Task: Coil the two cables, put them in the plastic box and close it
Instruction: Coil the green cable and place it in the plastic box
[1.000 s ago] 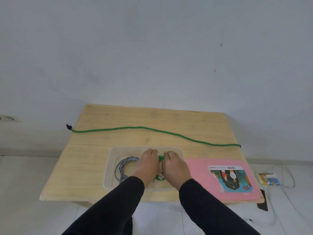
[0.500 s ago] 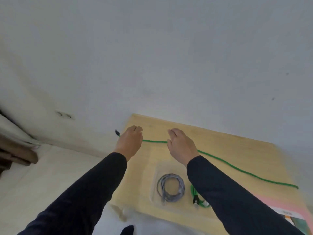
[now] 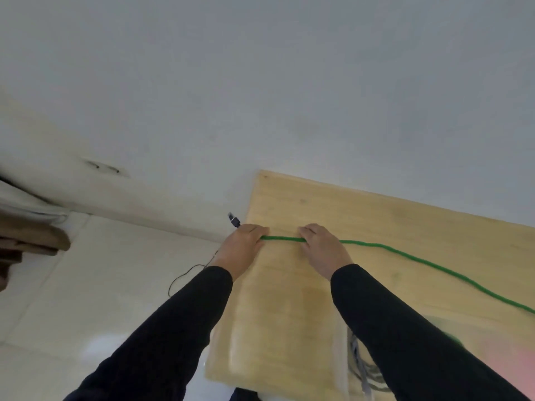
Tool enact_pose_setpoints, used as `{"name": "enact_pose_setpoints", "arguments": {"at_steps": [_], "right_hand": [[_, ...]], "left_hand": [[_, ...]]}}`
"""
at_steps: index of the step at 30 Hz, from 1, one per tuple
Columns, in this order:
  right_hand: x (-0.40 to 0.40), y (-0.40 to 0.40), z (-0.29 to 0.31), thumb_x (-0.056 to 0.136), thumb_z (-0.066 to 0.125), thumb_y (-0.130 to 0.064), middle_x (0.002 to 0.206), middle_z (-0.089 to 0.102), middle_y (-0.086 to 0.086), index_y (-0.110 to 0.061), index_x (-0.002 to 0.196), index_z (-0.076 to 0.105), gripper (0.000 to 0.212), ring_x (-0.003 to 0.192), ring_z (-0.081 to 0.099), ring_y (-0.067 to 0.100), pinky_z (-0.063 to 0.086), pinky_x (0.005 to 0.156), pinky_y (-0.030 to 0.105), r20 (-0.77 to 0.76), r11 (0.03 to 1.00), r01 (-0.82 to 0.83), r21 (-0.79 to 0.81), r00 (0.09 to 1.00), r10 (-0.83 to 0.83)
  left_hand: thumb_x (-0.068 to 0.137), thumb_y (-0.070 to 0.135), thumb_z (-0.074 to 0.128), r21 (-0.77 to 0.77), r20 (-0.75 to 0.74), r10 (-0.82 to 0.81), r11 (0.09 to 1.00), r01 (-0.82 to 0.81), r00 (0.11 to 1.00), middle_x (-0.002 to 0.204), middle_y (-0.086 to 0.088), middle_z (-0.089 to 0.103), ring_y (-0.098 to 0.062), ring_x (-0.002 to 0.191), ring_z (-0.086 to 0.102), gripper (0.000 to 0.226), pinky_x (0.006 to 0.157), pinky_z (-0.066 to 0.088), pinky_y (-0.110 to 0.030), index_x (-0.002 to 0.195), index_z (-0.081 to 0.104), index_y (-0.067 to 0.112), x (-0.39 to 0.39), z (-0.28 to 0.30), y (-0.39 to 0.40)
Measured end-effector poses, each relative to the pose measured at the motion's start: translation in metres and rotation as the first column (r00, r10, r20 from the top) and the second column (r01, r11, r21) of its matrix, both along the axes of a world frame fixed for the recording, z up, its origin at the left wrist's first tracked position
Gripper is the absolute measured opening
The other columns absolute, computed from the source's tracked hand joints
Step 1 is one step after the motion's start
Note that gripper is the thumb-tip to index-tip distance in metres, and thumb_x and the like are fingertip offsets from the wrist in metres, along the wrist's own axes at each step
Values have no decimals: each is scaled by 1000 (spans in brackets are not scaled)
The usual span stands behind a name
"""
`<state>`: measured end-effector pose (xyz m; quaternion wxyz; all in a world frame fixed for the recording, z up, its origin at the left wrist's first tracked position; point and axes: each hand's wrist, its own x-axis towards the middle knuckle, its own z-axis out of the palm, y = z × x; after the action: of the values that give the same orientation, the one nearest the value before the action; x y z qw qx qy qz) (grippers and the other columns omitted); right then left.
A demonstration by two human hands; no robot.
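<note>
Nearest the camera, two dark sleeves reach out over a pale wooden tabletop [image 3: 289, 299]. Under the right sleeve, at the near edge, lies the clear plastic box [image 3: 343, 363], blurred here; grey cable [image 3: 365, 371] shows inside it, seemingly coiled. No lid can be made out in this view.

Farther out, both hands grip the green cable [image 3: 405, 256] close to the tabletop's left edge. The left hand [image 3: 243, 246] sits right at that edge, fingers curled down and clamped on the cable near its dark plug [image 3: 235, 220], which juts out past the edge over the floor. The right hand [image 3: 321, 247] holds the same cable just beside it, fingers closed over the cord, a short straight run stretched between the two. From the right hand the cable trails away across the wood toward the right, well apart from the box, and runs out of frame.

The step in hand appears to be the start of coiling the second cable. The next move likely calls for one hand to anchor the plug end while the other draws in slack and lays loops.

Bare wood lies between hands and box, giving room to work. The left edge is the hazard: a loosened end could drop to the tiled floor, where a thin dark wire [image 3: 188, 273] lies. Beyond, the tabletop meets a plain wall.
</note>
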<state>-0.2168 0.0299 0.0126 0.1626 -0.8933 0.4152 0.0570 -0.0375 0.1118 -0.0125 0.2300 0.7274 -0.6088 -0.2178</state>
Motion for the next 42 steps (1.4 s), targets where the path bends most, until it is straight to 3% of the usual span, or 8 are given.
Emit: {"name": "enact_pose_setpoints", "arguments": {"at_steps": [8,15,20,25,28,31,36,42], "right_hand": [[0,-19,-4,95,42,-9,109,57,10,-10,127,52,33,101,51,23,43,84,29,105,996,87,31,990,-89],[-27,-49,65,95,46,-14,89,55,2,-12,120,59,28,73,47,11,34,66,17,463,980,197,-10,870,-170],[-63,-76,132,93,48,-10,82,55,1,-11,115,63,26,69,49,12,36,67,4,639,935,322,-148,753,-158],[-115,-110,192,95,46,-14,86,59,0,-16,117,62,27,76,53,11,38,71,5,758,899,400,-177,639,-135],[-150,-119,200,97,41,-18,82,57,-1,-21,123,57,30,71,51,4,39,67,7,803,919,389,-58,566,-189],[-179,-115,190,98,35,-18,71,49,-6,-24,127,51,33,62,45,5,37,60,15,774,943,333,-3,598,-209],[-203,-89,193,99,34,-23,64,46,-9,-16,126,46,31,53,42,8,33,50,16,575,999,51,8,817,-47],[-221,-78,263,97,39,-22,75,56,4,-10,106,59,25,59,49,17,38,58,28,418,991,-94,-92,900,124]], "left_hand": [[87,1,59,-154,54,-38,987,46,998,93,-15,67,-31,91,60,17,76,53,-42,101,68,3,11,-8,-25],[96,11,42,-238,-212,81,962,-132,974,99,-1,58,-11,89,51,21,77,35,-10,105,61,13,3,62,-79],[99,16,35,-131,-534,-13,989,-68,845,81,3,54,-12,72,50,23,63,46,-18,99,57,21,-48,124,-104],[102,22,28,-135,-964,-136,991,18,227,61,7,38,-9,58,33,30,61,38,-21,90,54,13,-130,183,-115],[101,22,29,-217,-959,-227,973,-73,-172,58,8,40,-7,53,34,28,56,38,-17,87,52,14,-177,229,-127],[101,23,29,-291,-869,-359,927,-235,-340,58,8,43,-5,52,38,29,58,40,-16,86,52,14,-208,267,-146],[102,19,29,-294,-876,-423,848,-442,-229,67,7,52,-4,56,47,28,67,41,-18,87,53,15,-234,285,-164],[101,19,31,-557,-578,-247,816,-154,778,75,9,59,-3,69,56,26,69,46,-15,96,55,12,-264,264,-148]]}}
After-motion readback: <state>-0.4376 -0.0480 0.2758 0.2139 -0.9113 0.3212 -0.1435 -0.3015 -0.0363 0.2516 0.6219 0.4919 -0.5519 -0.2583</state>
